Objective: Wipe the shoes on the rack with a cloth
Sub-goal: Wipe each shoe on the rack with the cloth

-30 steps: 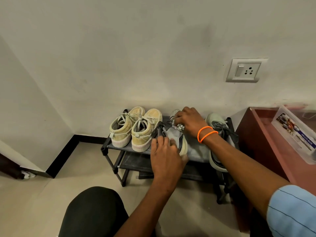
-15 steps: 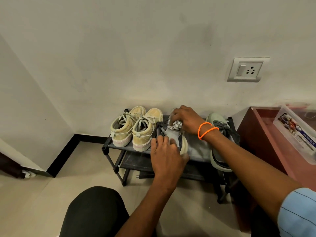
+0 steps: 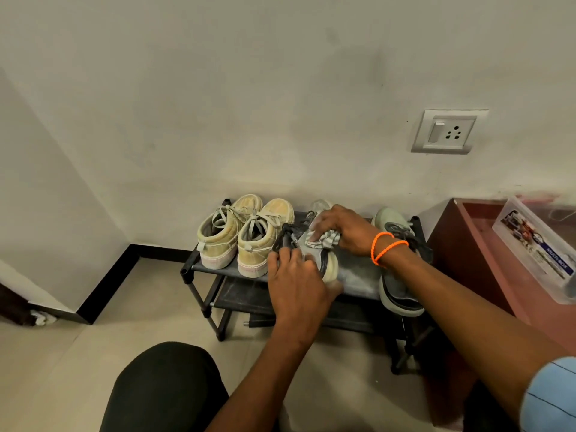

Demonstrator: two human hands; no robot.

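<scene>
A low black metal-framed shoe rack with a dark fabric shelf (image 3: 358,275) is seen from above, set against a pale wall, and the task's shoes are found on its top shelf. At the middle of that shelf a grey knit sneaker with a cream sole and black laces (image 3: 321,260) is being worked on. The heel end, at about 6 o'clock of the shoe, is covered by the left hand (image 3: 296,282), whose fingers are curled down over the collar and laces and appear to brace it; the thumb is hidden, so how fully it is gripped cannot be told. A small crumpled grey-and-white striped cloth (image 3: 324,239) is bunched under the right hand (image 3: 339,229), pinched between curled fingers and palm and pressed on the upper toward the toe, at 12 o'clock. Two orange bead bands are worn on that wrist. At 9 o'clock of the grey sneaker, touching it, a pair of tan canvas lace-up shoes with pale soles (image 3: 246,235) is stood heels outward. At 3 o'clock, apart across bare shelf, a pale green and dark grey sneaker (image 3: 396,275) overhangs the front edge. The grey sneaker is judged light, its knit upper soft and yielding under pressure, its sole stiffer; a hold at the heel counter or sole edge is judged best. The cloth is limp and is best kept balled.
</scene>
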